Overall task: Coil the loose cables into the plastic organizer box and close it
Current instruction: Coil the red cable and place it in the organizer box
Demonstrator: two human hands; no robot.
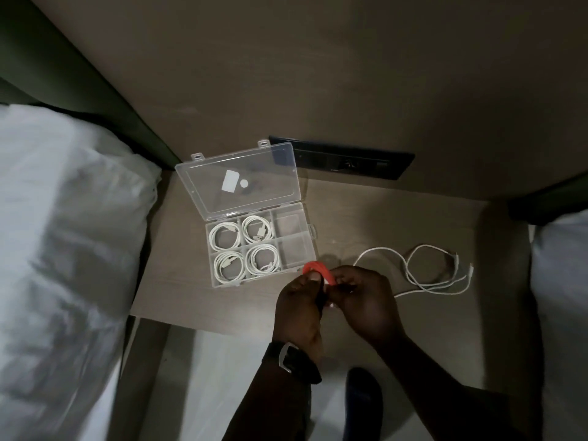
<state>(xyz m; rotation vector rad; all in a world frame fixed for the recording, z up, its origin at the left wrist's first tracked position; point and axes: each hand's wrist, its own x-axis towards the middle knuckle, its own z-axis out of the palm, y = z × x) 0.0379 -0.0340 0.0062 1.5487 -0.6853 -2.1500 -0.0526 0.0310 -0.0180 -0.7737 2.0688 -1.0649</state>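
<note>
A clear plastic organizer box (310, 232) lies on the bedside table with its lid (254, 173) swung open toward the wall. Several of its compartments hold coiled white cables (224, 238); the two right-hand compartments (291, 224) hold nothing. Just off the box's front right corner, my left hand (297, 305) and my right hand (366, 302) meet around a coiled red cable (318, 272), both gripping it. A loose white cable (426, 268) lies uncoiled on the table to the right of my hands.
The wooden bedside table (397, 218) stands between two beds with white bedding (63, 233). A black socket panel (350, 160) sits on the wall behind the box. A dark shoe (362, 396) shows on the floor below. A dark watch (292, 358) is on my left wrist.
</note>
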